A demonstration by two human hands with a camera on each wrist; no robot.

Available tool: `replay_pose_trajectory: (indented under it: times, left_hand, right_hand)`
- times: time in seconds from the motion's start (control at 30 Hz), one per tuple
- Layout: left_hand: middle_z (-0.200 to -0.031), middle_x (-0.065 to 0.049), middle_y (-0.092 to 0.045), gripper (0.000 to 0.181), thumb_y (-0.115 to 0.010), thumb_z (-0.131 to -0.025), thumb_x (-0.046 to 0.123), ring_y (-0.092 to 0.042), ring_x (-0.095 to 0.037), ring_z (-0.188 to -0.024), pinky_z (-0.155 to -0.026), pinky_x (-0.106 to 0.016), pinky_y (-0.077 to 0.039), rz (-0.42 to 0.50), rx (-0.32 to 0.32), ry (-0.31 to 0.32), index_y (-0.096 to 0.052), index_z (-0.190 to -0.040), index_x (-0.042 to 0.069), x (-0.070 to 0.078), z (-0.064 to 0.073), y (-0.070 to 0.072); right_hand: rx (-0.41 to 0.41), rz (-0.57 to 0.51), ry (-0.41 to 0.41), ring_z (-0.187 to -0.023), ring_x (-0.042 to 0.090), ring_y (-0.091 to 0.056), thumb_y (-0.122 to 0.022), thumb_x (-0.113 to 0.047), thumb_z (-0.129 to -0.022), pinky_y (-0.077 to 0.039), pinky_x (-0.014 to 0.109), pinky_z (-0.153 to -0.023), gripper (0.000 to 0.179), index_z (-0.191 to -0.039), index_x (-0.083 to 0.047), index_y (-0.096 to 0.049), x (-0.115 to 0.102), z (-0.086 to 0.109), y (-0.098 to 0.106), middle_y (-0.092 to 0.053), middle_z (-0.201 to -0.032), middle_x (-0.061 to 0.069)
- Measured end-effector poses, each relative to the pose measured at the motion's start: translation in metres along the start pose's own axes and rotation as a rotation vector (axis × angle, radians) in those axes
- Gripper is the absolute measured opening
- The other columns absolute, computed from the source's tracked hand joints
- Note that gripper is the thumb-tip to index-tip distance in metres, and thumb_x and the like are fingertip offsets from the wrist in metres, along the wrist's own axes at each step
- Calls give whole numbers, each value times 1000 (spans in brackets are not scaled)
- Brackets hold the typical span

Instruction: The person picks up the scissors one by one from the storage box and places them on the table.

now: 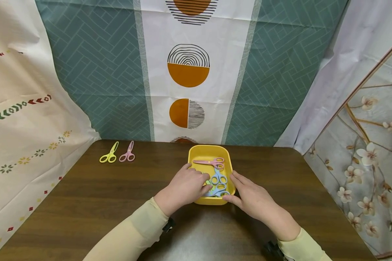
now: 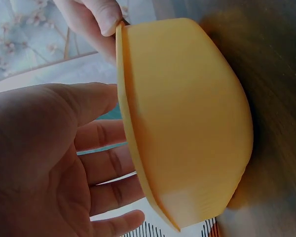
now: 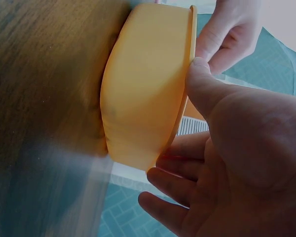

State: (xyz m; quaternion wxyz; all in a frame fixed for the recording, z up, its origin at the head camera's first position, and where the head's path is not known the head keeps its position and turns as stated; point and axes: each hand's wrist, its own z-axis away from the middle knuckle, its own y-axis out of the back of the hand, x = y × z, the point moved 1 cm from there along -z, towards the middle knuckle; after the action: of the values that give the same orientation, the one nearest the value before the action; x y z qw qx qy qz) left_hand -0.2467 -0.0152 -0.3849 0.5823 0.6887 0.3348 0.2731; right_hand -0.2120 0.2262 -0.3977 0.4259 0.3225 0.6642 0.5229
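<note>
A yellow plastic tray (image 1: 212,202) on the table holds several small scissors. Pink scissors (image 1: 209,163) lie across its far end. Blue scissors (image 1: 219,177) lie along its right side, with other blue scissors (image 1: 218,191) nearer me. My left hand (image 1: 187,185) reaches over the left rim, its thumb and forefinger apart above a partly covered green piece (image 1: 212,182). In the left wrist view the tray wall (image 2: 187,118) hides those fingertips. My right hand (image 1: 254,197) rests against the tray's near right corner, thumb at the rim, fingers fairly straight along the right side.
Yellow-green scissors (image 1: 108,157) and a second pair of pink scissors (image 1: 127,156) lie at the table's far left corner. The dark wooden table (image 1: 117,192) meets a patterned curtain (image 1: 189,72) at the back, with hanging cloth on both sides.
</note>
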Motion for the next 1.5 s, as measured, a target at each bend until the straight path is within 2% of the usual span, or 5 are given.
replay_pose_trajectory:
  times: [0.47,0.9,1.17,1.33,1.5]
  left_hand:
    - [-73,7,-66,34,-71,-107,51,-62,-16,-74,-105,-51,-51,1,-91,13,-79,-102,18,-1,-11,-14]
    - [-81,4,-74,38,-66,-109,53,-75,-23,-94,-115,-54,-47,-43,-129,47,-81,-109,18,-1,-13,-16]
    - [-75,7,-70,37,-64,-110,53,-73,-25,-102,-120,-57,-42,-42,-153,39,-83,-108,20,-2,-15,-16]
    - [-93,12,-79,33,-64,-111,52,-74,-23,-112,-125,-60,-35,-11,-195,23,-85,-121,29,-3,-16,-15]
    - [-108,14,-82,33,-63,-111,52,-73,-24,-123,-128,-61,-30,5,-216,19,-85,-124,33,-4,-18,-15]
  right_hand:
    - [-5,-6,-7,-152,41,-51,-70,-59,-104,-51,60,-112,88,-163,3,-48,1,0,0,-43,-171,21]
    - [-2,-3,6,-151,42,-51,-71,-56,-105,-51,60,-111,87,-163,4,-47,0,0,0,-44,-170,23]
    - [-1,4,5,-151,43,-51,-70,-56,-105,-52,61,-110,87,-164,3,-47,1,0,0,-43,-171,23]
    - [-4,3,5,-151,42,-51,-69,-56,-106,-52,60,-110,86,-164,4,-47,1,0,-1,-43,-171,22]
    - [-2,8,6,-151,42,-51,-69,-56,-106,-53,60,-110,86,-164,3,-47,1,0,0,-43,-171,22]
